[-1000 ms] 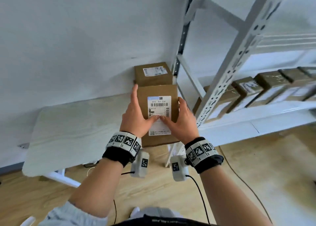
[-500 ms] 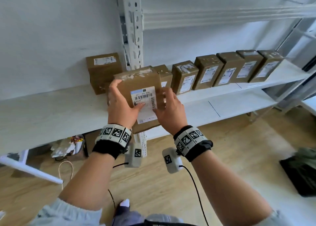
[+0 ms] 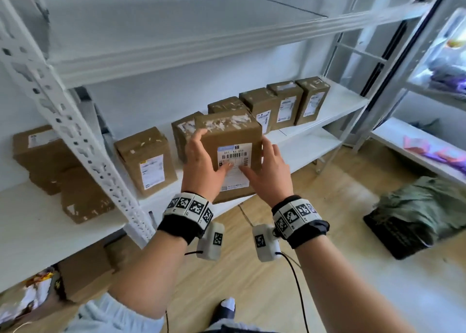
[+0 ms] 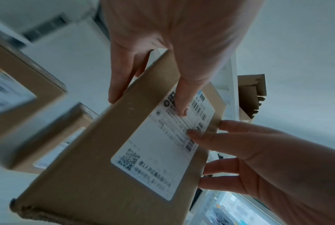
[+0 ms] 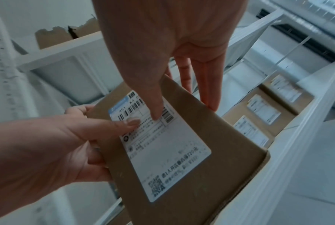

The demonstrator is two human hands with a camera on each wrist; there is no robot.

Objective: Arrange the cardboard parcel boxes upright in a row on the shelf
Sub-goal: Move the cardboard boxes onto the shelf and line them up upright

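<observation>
I hold a brown cardboard parcel box (image 3: pixel 230 133) upright in the air, its white label facing me. My left hand (image 3: pixel 201 161) grips its left side and my right hand (image 3: pixel 267 168) its right side, both thumbs on the label. It hangs in front of the white shelf (image 3: pixel 315 141), over a gap in the row. Upright boxes stand left of it (image 3: pixel 146 161) and behind it (image 3: pixel 182 133). More stand to the right (image 3: pixel 259 108) (image 3: pixel 286 100) (image 3: pixel 312 98). The wrist views show the box (image 4: pixel 124 159) (image 5: pixel 191 152) between the left hand (image 4: pixel 162 45) and the right hand (image 5: pixel 172 45).
A white perforated post (image 3: pixel 83 141) stands left of my hands, with a box (image 3: pixel 37 153) and a torn carton (image 3: pixel 83 199) beyond it. An upper shelf (image 3: pixel 176 45) hangs overhead. On the floor at right, green cloth (image 3: pixel 416 206) covers a black crate. Another rack (image 3: pixel 428 151) stands far right.
Both hands have carried the box from the left side to in front of the shelf row, and the view has swung right. The hold on the box is unchanged.
</observation>
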